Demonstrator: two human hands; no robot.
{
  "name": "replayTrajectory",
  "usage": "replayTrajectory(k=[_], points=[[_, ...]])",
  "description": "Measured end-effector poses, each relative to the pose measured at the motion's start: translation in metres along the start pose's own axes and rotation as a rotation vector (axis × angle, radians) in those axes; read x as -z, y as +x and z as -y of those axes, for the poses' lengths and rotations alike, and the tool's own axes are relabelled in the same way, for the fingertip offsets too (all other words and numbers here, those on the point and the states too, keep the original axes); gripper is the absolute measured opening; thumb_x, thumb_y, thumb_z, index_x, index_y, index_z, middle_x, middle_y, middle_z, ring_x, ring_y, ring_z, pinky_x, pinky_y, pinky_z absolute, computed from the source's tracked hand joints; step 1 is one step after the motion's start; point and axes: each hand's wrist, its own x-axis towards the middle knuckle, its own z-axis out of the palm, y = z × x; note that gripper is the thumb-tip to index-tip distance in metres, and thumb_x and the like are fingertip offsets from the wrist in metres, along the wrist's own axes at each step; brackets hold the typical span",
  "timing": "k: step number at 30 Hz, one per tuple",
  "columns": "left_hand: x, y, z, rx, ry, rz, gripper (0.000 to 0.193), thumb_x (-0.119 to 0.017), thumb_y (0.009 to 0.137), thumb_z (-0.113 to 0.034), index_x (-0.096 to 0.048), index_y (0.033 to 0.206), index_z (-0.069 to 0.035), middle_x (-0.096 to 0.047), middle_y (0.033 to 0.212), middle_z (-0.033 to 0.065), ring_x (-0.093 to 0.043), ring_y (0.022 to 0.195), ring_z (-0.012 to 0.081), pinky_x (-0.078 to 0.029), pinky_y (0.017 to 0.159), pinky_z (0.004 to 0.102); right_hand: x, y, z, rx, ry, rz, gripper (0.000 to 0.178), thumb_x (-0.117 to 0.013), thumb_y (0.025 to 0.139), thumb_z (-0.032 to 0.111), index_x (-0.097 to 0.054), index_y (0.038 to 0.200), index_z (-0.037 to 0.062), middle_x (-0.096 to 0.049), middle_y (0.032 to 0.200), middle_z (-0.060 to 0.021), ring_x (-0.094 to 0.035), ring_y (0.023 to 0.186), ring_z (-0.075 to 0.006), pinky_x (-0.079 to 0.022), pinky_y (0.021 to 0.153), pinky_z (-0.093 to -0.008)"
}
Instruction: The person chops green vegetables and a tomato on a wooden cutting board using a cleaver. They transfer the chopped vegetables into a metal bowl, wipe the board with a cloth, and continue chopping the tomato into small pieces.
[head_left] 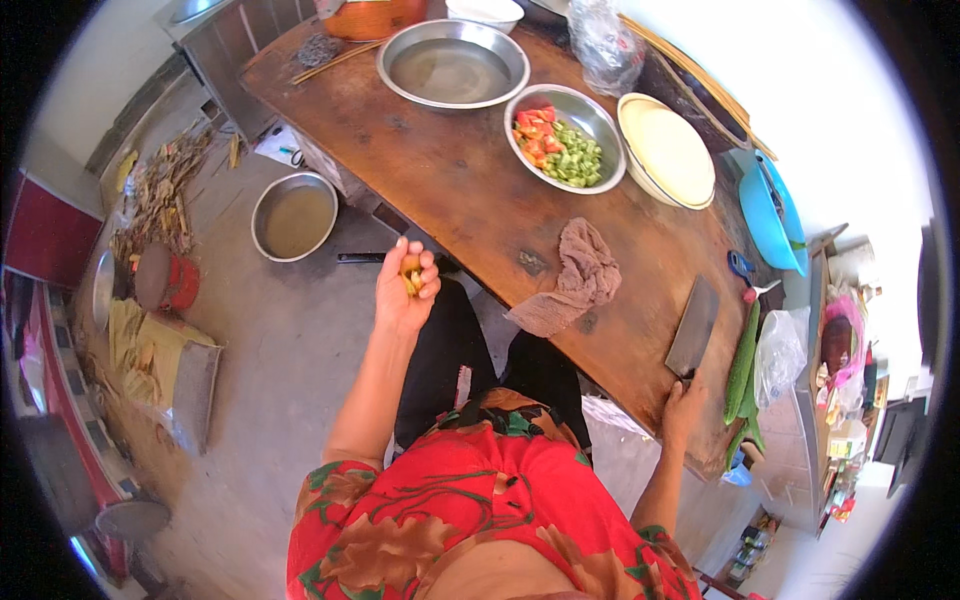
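My left hand (404, 300) is raised beside the table's near edge, palm up. Its fingers curl around several small yellowish pieces (411, 277), whose kind I cannot make out. At the table's right side my right hand (682, 410) grips the handle of a cleaver (693, 325). The cleaver's dark, broad blade lies on the wooden tabletop (450, 190) and points away from me. Right of the blade lies a long green cucumber (742, 360). A crumpled brown cloth (575, 280) rests between my hands, at the near edge.
A metal bowl (612, 172) holds chopped red and green vegetables. Beside it stand a water-filled basin (450, 72) and a covered pale bowl (667, 150). Blue scissors (740, 266), a blue basin (772, 215) and a plastic bag (780, 350) sit at right. Another metal basin (294, 217) stands lower left.
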Motion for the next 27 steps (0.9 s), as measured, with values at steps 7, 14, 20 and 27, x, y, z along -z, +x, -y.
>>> replayTrajectory(k=[7, 14, 20, 27], points=[[-0.051, 0.061, -0.036, -0.09, 0.084, 0.123, 0.027, -0.058, 0.097, -0.033, -0.057, 0.089, -0.008, -0.056, 0.072, 0.0056, -0.048, 0.056, 0.0134, -0.033, 0.042, 0.0241, -0.005, 0.004, 0.003, 0.022, -0.036, -0.024, 0.052, -0.054, 0.094, 0.013, -0.039, 0.142, 0.0006, -0.05, 0.118, -0.0276, -0.05, 0.111, -0.0442, -0.043, 0.093, -0.0482], [-0.087, 0.116, -0.039, -0.244, 0.419, -0.015, 0.029, -0.057, 0.097, -0.029, -0.062, 0.082, -0.004, -0.057, 0.065, 0.0044, -0.05, 0.052, 0.0111, -0.033, 0.042, 0.0238, -0.001, 0.002, -0.001, 0.084, 0.014, 0.025, 0.051, -0.049, 0.096, 0.01, -0.036, 0.144, -0.0006, -0.046, 0.121, -0.0275, -0.048, 0.111, -0.0434, -0.04, 0.095, -0.0465], [-0.074, 0.117, -0.013, -0.482, 0.89, 0.123, 0.027, -0.062, 0.096, -0.023, -0.068, 0.081, -0.001, -0.06, 0.066, -0.0001, -0.048, 0.053, 0.0042, -0.035, 0.046, 0.019, 0.003, 0.0, 0.002, 0.164, -0.005, 0.035, 0.054, -0.047, 0.097, 0.012, -0.032, 0.146, -0.0029, -0.042, 0.133, -0.0282, -0.043, 0.12, -0.0425, -0.034, 0.104, -0.0448], [-0.077, 0.11, -0.016, -0.425, 1.082, 0.075, 0.024, -0.062, 0.096, -0.018, -0.069, 0.082, 0.0, -0.062, 0.071, -0.0002, -0.05, 0.059, 0.0034, -0.04, 0.053, 0.0193, 0.004, 0.003, -0.004, 0.146, -0.002, 0.124, 0.058, -0.046, 0.096, 0.018, -0.028, 0.148, -0.0037, -0.037, 0.142, -0.0298, -0.038, 0.125, -0.0458, -0.026, 0.108, -0.052]])
